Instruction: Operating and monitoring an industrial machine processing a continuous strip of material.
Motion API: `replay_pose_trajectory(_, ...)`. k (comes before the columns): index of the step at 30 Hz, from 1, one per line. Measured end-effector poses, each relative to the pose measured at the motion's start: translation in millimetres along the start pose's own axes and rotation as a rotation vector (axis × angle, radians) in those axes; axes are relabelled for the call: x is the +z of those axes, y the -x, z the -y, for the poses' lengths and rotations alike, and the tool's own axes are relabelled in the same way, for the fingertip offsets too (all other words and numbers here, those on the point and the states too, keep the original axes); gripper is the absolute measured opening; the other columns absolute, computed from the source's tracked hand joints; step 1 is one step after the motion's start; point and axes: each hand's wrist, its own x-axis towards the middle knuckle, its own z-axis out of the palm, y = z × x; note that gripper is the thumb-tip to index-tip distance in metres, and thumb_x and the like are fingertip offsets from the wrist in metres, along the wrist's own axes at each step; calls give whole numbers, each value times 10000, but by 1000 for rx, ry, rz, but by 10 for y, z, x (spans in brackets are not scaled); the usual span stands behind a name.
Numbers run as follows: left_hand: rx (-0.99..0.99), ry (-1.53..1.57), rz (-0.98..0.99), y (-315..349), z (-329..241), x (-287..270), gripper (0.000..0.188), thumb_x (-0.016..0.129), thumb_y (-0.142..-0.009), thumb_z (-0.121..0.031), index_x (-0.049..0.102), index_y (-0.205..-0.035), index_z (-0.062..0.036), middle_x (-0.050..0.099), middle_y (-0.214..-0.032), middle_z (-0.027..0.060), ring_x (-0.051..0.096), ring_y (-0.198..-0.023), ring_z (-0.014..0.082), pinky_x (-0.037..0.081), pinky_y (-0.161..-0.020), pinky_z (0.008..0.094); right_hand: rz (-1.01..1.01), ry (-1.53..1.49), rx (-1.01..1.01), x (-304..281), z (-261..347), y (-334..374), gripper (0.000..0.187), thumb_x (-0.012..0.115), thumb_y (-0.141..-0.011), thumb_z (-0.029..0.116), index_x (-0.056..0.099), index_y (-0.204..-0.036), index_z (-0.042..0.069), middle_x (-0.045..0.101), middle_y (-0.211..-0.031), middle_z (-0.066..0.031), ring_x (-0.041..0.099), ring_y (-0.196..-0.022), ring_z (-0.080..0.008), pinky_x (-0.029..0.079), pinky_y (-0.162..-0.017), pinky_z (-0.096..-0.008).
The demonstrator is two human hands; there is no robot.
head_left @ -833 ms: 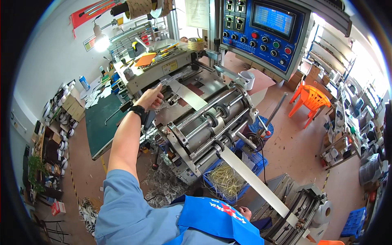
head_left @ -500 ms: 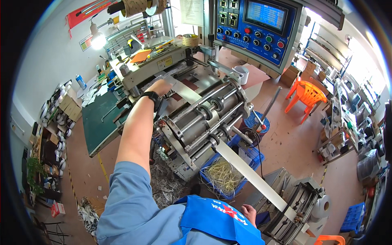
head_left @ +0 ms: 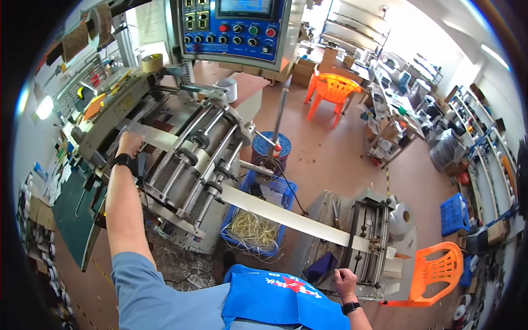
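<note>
My left hand (head_left: 131, 144), with a dark watch on the wrist, is closed at the left side of the roller machine (head_left: 192, 157). What its fingers hold, if anything, is hidden. A pale strip (head_left: 157, 137) enters the rollers beside that hand. Past the rollers the strip spans a gap as a long band with a toothed edge (head_left: 286, 214), reaching a smaller feeding unit (head_left: 369, 236) at the right. My right hand (head_left: 345, 283), also with a wristband, hangs in a loose fist near this unit, apart from it, with nothing seen in it.
A blue control panel (head_left: 236, 30) hangs above the machine. Under the band stands a blue crate (head_left: 280, 236) of tangled trimmings. A blue bin (head_left: 269, 146) and an upright metal rod (head_left: 280, 113) stand behind. Orange chairs (head_left: 333, 88) are at the back and lower right.
The view has swung right, so the machine sits further left. My left hand stays by the rollers; my right hand and forearm now show more fully beside the feeding unit.
</note>
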Motion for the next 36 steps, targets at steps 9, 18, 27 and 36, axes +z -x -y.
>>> replay_pose_trajectory(9, 234, -212, -291, -33, 30, 35, 330, 655, -798, -300, 700, -827, 25, 669, -765, 240, 681, -790, 366, 542, -760, 412, -110, 147, 20, -14, -279, 128, 179, 700, -804, 165, 635, -700, 33, 606, -648, -117, 605, -612, -280, 485, -585, -372)
replay_pose_trajectory(18, 349, -212, -253, 213, -170, -33, 293, 634, -792, -302, 724, -819, -25, 680, -817, 231, 683, -799, 372, 532, -721, 433, -42, 128, 13, 14, -264, 137, 206, 711, -801, 208, 642, -694, 45, 614, -659, -111, 611, -616, -272, 491, -592, -376)
replay_pose_trajectory(27, -342, -283, -411, 677, -206, -370, 342, 586, -862, -239, 677, -1099, -9, 664, -1172, 171, 631, -1118, 326, 526, -906, 401, -97, 136, 50, 82, -381, 187, 219, 702, -809, 190, 621, -681, 32, 586, -631, -107, 578, -591, -269, 468, -585, -375)
replay_pose_trajectory(36, -91, -338, -276, 510, -145, -301, 388, 632, -814, -292, 679, -1114, -50, 626, -1189, 238, 602, -1127, 381, 497, -927, 480, -113, 116, 2, 33, -285, 124, 218, 714, -795, 244, 652, -699, 58, 624, -669, -110, 612, -626, -275, 491, -600, -379)
